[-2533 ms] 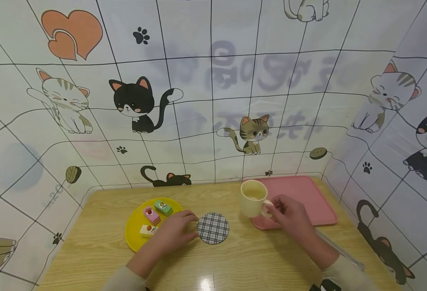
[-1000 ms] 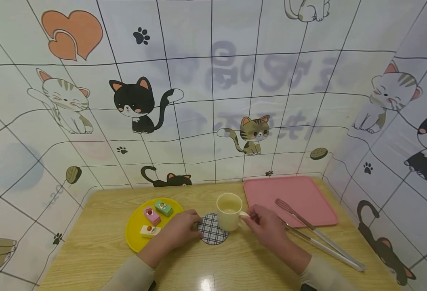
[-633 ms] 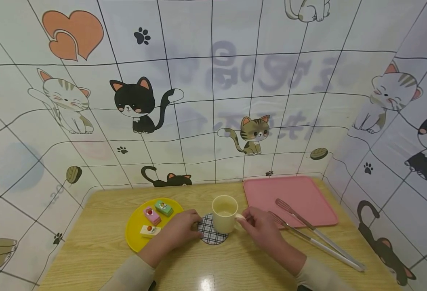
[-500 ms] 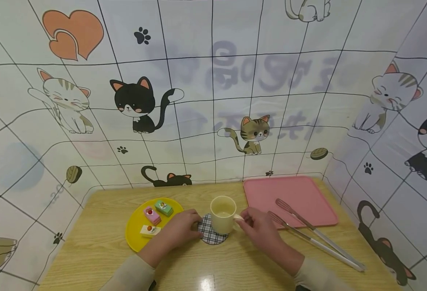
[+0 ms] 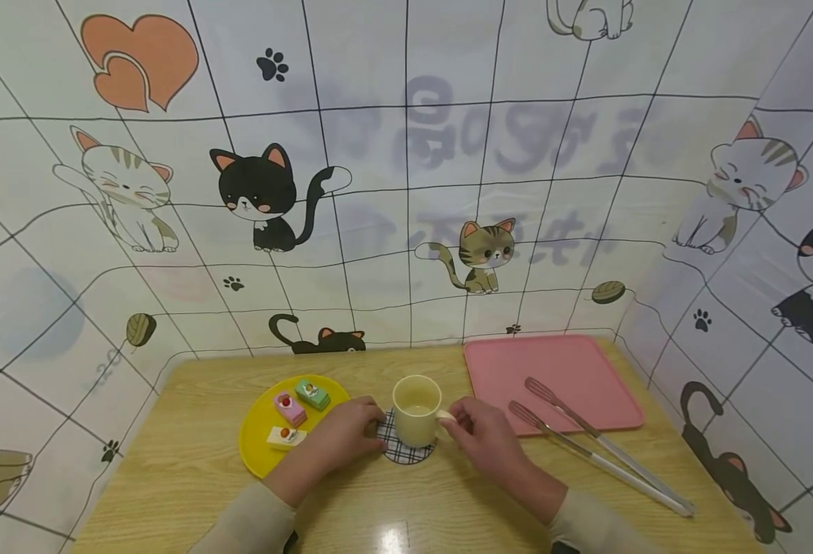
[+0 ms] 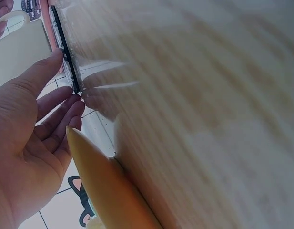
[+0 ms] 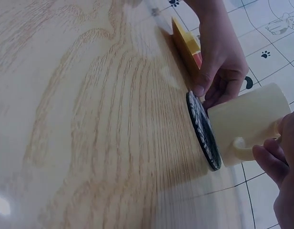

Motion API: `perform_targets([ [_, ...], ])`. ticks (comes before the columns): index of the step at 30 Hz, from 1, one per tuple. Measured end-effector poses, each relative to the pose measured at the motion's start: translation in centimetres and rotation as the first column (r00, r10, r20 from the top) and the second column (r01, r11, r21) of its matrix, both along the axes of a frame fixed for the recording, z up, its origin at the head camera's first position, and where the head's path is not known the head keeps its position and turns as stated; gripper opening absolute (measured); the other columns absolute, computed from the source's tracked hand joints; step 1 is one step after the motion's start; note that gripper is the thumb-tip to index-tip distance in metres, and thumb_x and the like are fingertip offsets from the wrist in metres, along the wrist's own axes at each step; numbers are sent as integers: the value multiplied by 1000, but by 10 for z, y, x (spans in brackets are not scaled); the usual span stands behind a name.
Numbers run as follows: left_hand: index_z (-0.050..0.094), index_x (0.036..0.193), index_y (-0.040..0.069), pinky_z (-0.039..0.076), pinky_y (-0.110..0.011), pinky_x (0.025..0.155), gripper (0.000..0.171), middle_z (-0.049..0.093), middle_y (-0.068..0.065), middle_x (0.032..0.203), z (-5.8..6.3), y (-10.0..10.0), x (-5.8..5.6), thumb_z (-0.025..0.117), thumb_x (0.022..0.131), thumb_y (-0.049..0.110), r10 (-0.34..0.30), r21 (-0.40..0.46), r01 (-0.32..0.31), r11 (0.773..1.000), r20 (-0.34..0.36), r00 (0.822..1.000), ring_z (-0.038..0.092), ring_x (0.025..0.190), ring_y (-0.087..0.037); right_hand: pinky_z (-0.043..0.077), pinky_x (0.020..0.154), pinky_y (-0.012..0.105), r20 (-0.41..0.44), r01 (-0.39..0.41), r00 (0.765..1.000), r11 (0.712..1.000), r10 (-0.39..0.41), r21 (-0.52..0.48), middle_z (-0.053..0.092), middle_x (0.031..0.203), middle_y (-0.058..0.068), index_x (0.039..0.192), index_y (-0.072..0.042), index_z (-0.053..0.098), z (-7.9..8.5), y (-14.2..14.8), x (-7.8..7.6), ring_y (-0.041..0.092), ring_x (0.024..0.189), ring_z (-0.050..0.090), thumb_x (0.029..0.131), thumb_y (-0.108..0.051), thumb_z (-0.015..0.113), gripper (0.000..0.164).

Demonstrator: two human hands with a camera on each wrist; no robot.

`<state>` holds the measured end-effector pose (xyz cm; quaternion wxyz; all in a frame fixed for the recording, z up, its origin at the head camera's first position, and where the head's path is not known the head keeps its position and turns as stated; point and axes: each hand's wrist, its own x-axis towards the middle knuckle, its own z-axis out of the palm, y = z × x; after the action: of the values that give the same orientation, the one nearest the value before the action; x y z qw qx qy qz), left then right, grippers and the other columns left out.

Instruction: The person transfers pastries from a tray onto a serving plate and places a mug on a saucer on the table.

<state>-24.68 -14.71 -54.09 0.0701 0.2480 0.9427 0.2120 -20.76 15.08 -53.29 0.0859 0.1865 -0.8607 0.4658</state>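
My right hand [image 5: 484, 437] pinches the handle of a cream mug [image 5: 416, 419]. Upright, the mug is over a round black-and-white checked coaster [image 5: 406, 455] and hides much of it. In the right wrist view the mug's base [image 7: 216, 138] is close to the coaster's face [image 7: 204, 131]; whether they touch I cannot tell. My left hand [image 5: 340, 438] is at the coaster's left edge, its thumb touching the rim in the left wrist view, its fingers [image 6: 56, 126] loosely bent. The coaster lies on the wooden table [image 5: 351, 515].
Left of my left hand is a yellow plate [image 5: 254, 423] bearing small pink, green and white toy cakes [image 5: 289, 409]. A pink tray [image 5: 551, 362] lies at the back right, with metal tongs [image 5: 607, 446] across its front edge. Cat-print sheeting [image 5: 378, 192] surrounds the table.
The mug has travelled left in my right hand, from beside the pink tray to over the coaster. More of the tongs show now. My left hand has hardly moved.
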Motion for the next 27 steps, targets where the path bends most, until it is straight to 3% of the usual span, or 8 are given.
perform_targets([
  [18, 80, 124, 13, 62, -41, 102, 44, 72, 3, 115, -1, 4, -2, 94, 90, 37, -15, 2, 15, 1000, -23, 1000, 66, 102, -14, 51, 53, 23, 8, -2, 1000, 1000, 2, 21, 62, 75, -13, 96, -16, 71, -6, -6, 3, 2, 63, 54, 102, -16, 83, 13],
  [27, 80, 124, 13, 61, -42, 103, 43, 72, 3, 116, 1, 5, -1, 95, 90, 36, 3, -2, -3, 1000, -5, 1000, 66, 104, -15, 55, 55, 24, 42, -30, 999, 999, 29, 12, 67, 79, -12, 98, -15, 73, -6, -5, 2, 4, 64, 60, 102, -17, 82, 11],
])
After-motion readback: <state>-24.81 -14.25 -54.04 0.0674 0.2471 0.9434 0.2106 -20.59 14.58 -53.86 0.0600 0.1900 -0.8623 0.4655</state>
